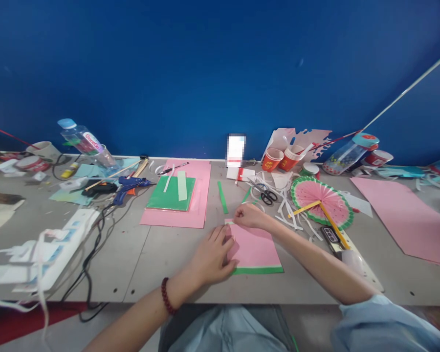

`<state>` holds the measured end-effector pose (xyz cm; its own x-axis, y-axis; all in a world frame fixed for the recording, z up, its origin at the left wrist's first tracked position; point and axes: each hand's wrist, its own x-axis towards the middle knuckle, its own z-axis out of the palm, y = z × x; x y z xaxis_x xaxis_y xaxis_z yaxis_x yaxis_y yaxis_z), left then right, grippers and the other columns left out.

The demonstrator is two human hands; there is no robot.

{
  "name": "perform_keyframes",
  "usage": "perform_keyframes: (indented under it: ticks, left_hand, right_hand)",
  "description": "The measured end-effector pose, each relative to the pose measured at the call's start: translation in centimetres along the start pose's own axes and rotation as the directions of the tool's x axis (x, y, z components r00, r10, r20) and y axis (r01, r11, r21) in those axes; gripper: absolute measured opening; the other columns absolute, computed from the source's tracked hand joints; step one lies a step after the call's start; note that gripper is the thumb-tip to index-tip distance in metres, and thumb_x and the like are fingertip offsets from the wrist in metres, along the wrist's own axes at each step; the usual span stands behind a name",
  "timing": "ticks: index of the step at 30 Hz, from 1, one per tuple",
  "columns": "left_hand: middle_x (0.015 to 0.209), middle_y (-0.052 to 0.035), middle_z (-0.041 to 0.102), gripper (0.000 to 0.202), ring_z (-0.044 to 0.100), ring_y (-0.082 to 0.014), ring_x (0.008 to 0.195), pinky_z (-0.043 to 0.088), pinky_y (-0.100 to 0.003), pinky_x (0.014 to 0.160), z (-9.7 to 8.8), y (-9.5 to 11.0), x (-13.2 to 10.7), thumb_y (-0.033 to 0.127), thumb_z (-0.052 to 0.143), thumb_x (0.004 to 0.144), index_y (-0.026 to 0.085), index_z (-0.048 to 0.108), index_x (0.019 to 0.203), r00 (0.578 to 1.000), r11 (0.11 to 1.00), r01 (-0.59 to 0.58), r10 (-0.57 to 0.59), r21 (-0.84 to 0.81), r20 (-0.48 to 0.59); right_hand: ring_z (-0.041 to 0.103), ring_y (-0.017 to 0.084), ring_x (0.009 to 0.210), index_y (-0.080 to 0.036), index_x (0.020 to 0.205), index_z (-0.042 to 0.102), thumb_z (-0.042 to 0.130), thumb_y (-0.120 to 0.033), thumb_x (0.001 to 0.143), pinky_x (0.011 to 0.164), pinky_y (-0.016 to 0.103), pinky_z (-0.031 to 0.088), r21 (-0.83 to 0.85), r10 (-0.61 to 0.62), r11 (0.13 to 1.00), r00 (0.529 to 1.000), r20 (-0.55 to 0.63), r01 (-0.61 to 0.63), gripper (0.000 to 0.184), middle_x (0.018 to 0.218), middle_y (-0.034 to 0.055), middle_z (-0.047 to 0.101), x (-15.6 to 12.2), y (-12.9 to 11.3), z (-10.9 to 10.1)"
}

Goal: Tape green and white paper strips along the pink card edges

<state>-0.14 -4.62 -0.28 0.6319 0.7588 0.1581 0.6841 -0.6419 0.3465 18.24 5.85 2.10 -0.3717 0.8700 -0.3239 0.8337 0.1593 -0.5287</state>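
A pink sheet of paper [255, 247] lies before me, with a white and a green strip [260, 270] along its near edge. My left hand [215, 253] rests flat on the sheet's left side, fingers stretched out and slightly apart. At the far edge my right hand [246, 215] is closed, its fingers curled down at the paper's upper left. Whatever its fingertips hold is too small and hidden to make out. A loose green paper strip [223, 197] lies just beyond the hands. Black-handled scissors [267, 196] and white paper strips [286, 208] are scattered right of my right hand.
Green paper sheets [168, 195] lie on a larger pink sheet [200, 215] at left. Further left are a blue glue gun [132, 186], a power strip [68, 252] and a bottle [90, 142]. A watermelon-patterned paper fan [308, 195] and red paper cups [272, 160] stand rightward.
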Motion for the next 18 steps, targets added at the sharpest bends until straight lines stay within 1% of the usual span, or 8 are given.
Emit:
perform_keyframes:
  ticks: [7,9,13,18]
  left_hand:
    - [0.135,-0.0163,0.045,0.04,0.04,-0.0337,0.124,0.035,-0.051,0.102,-0.2,0.3,0.3,0.04,0.059,0.078,0.017,0.055,0.11,1.0,0.999,0.028,-0.029,-0.015,-0.005]
    - [0.132,-0.0156,0.048,0.043,0.042,-0.0329,0.122,0.036,-0.05,0.101,-0.1,0.3,0.4,0.04,0.058,0.079,0.017,0.053,0.114,0.999,0.999,0.034,-0.034,-0.019,-0.014]
    - [0.131,-0.0161,0.05,0.053,0.043,-0.0315,0.121,0.035,-0.048,0.102,0.3,0.0,0.6,0.041,0.054,0.083,0.012,0.045,0.127,0.999,0.999,0.036,-0.037,-0.027,-0.04]
    - [0.131,-0.0144,0.049,0.053,0.042,-0.0287,0.121,0.036,-0.045,0.101,0.8,-0.3,0.8,0.036,0.048,0.088,0.013,0.039,0.135,0.997,0.998,0.055,-0.056,-0.008,-0.051]
  right_hand:
    - [0.055,0.011,0.06,-0.017,0.064,0.068,0.057,-0.021,0.07,0.052,0.02,0.033,-0.037,-0.002,0.999,1.0,0.001,0.002,0.014,0.063,-0.0002,0.064,-0.1,-0.2,-0.1]
    - [0.055,0.011,0.06,-0.017,0.063,0.068,0.057,-0.022,0.07,0.052,0.02,0.033,-0.041,-0.004,0.999,1.0,0.001,0.004,0.014,0.063,-0.0002,0.064,-0.1,-0.2,-0.1]
    - [0.056,0.011,0.06,-0.017,0.063,0.067,0.057,-0.022,0.07,0.052,0.02,0.034,-0.053,-0.009,0.999,1.0,0.002,0.01,0.014,0.063,0.0001,0.064,0.0,0.0,0.0]
    - [0.057,0.012,0.062,-0.017,0.064,0.068,0.058,-0.022,0.069,0.053,0.02,0.034,-0.07,-0.021,0.997,1.0,-0.001,0.021,0.012,0.064,0.0005,0.065,-0.1,-0.1,0.0]
